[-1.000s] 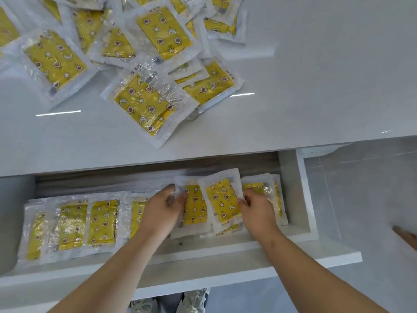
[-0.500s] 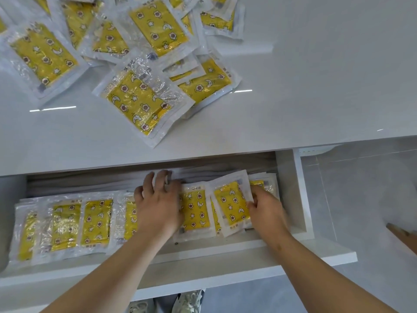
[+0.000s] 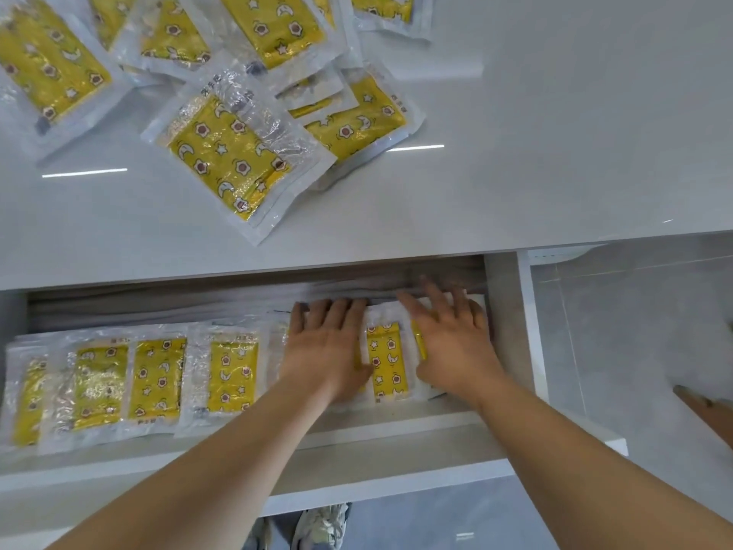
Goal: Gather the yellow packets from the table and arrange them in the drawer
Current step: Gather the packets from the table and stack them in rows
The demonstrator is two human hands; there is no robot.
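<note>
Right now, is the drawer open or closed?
Open: the drawer is pulled out from under the table, and its row of yellow packets is in plain view.
</note>
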